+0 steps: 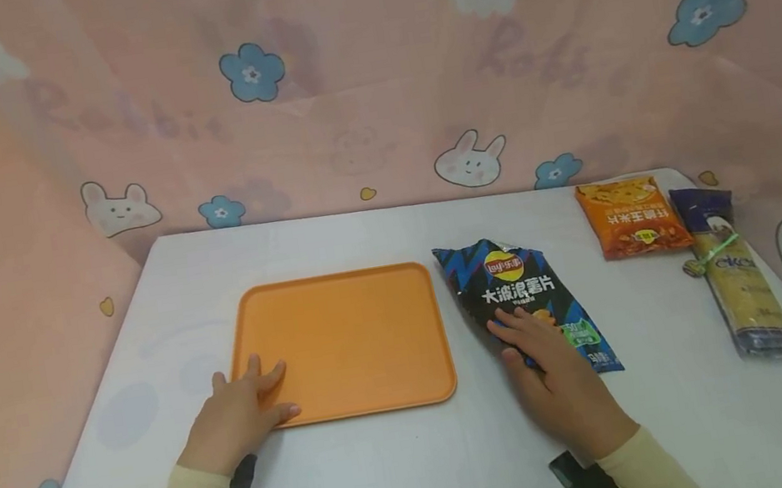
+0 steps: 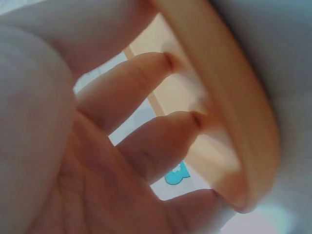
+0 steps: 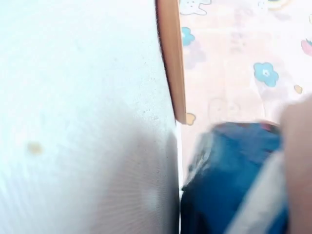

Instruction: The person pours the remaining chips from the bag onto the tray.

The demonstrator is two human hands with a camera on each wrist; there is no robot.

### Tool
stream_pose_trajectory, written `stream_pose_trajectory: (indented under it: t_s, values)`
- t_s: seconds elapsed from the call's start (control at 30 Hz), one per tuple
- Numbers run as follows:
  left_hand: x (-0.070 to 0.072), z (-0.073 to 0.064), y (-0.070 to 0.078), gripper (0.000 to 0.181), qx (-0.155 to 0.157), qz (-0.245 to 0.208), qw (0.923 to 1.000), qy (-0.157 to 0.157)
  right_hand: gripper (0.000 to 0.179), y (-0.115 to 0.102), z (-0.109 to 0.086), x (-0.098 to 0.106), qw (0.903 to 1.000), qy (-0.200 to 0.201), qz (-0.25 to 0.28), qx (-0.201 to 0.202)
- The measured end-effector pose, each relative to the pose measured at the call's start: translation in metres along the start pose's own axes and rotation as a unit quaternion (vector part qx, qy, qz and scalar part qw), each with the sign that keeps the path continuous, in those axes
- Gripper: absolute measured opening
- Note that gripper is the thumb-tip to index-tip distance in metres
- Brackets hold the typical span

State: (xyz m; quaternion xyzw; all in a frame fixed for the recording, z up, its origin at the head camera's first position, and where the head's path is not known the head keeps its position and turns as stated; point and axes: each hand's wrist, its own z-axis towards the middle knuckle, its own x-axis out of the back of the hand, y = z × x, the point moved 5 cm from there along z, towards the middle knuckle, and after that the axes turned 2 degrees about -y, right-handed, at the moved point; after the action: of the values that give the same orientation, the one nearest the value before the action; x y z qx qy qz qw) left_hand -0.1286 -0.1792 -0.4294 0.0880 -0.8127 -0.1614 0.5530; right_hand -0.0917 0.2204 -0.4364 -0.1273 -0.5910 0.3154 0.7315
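Lower centre right of the frame: the right hand [image 1: 560, 387] rests on the chip packet [image 1: 518, 284], fingers extended and grasping nothing; its underside is hidden. Lower left of centre: the left hand [image 1: 238, 414] is likewise released, fingers spread, fingertips touching the orange tray [image 1: 353, 342] at its near left corner.

Centre: the tray lies flat on the tabletop [image 1: 396, 479] – no packet on it. The chip packet lies just right of the tray, apart from it, face up.

Right side, farther out: the yellow packet [image 1: 752, 300] lies on the tabletop near the right edge. Beyond it, toward the upper right, lies the orange packet [image 1: 633, 216]; no hand touches either.

Finding: work judged at an early stage – contact made with tray and chip packet, no packet placed, all three apparently left to handle.
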Motion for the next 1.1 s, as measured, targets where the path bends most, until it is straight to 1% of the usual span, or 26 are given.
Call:
stream_pose_trajectory:
  t_s: [0.07,0.17,0.27,0.33,0.37,0.47,0.53,0.57,0.6,0.7,0.77,0.8,0.83,0.9,1.0,1.03,1.1]
  values:
    - [0.001,0.000,0.000,0.075,0.001,-0.007,1.0000,-0.001,0.041,-0.001,0.000,0.008,0.9975,0.064,0.025,0.018]
    - [0.002,0.000,0.000,0.075,0.002,-0.015,0.9999,-0.004,0.039,-0.001,-0.001,0.018,0.9865,0.140,0.072,0.046]
    - [0.003,-0.001,0.001,0.074,0.005,-0.018,0.9998,-0.007,0.034,0.000,-0.002,0.027,0.9676,0.202,0.128,0.082]
    - [0.004,-0.001,0.001,0.075,0.007,-0.019,0.9998,-0.007,0.034,-0.001,-0.003,0.032,0.9554,0.229,0.162,0.093]
    - [0.005,-0.001,0.001,0.075,0.007,-0.019,0.9998,-0.007,0.035,-0.001,-0.004,0.035,0.9505,0.240,0.175,0.091]
    - [0.006,-0.001,0.001,0.075,0.007,-0.015,0.9998,-0.006,0.041,-0.004,-0.004,0.045,0.9399,0.258,0.218,0.050]
    - [0.006,0.000,0.002,0.075,0.004,-0.011,0.9999,-0.005,0.045,-0.006,-0.004,0.053,0.9348,0.262,0.240,0.002]
    - [0.006,0.000,0.002,0.075,0.004,-0.009,0.9999,-0.004,0.046,-0.007,-0.003,0.057,0.9285,0.263,0.261,-0.018]
    - [0.006,0.000,0.003,0.076,0.003,-0.007,1.0000,-0.003,0.048,-0.009,-0.002,0.061,0.9191,0.263,0.292,-0.029]
    - [0.005,0.001,0.004,0.077,0.005,-0.004,1.0000,0.001,0.053,-0.016,0.005,0.070,0.8817,0.250,0.397,-0.053]
    - [0.005,0.001,0.004,0.076,0.010,-0.003,0.9999,0.004,0.057,-0.023,0.011,0.072,0.8551,0.233,0.461,-0.049]
    - [0.005,0.001,0.004,0.076,0.012,-0.001,0.9999,0.005,0.058,-0.027,0.014,0.072,0.8467,0.222,0.481,-0.047]
    - [0.005,0.001,0.005,0.076,0.013,0.003,0.9999,0.007,0.058,-0.032,0.018,0.072,0.8413,0.212,0.495,-0.048]
    - [0.006,0.001,0.005,0.076,0.015,0.007,0.9998,0.010,0.057,-0.040,0.024,0.072,0.8388,0.193,0.507,-0.046]
    - [0.007,0.001,0.006,0.075,0.011,0.016,0.9997,0.014,0.055,-0.052,0.033,0.070,0.8419,0.168,0.510,-0.054]
    - [0.007,0.001,0.006,0.075,0.009,0.017,0.9997,0.016,0.054,-0.056,0.036,0.069,0.8444,0.161,0.508,-0.060]
    - [0.007,0.000,0.007,0.075,0.008,0.016,0.9997,0.016,0.054,-0.063,0.042,0.066,0.8547,0.144,0.493,-0.074]
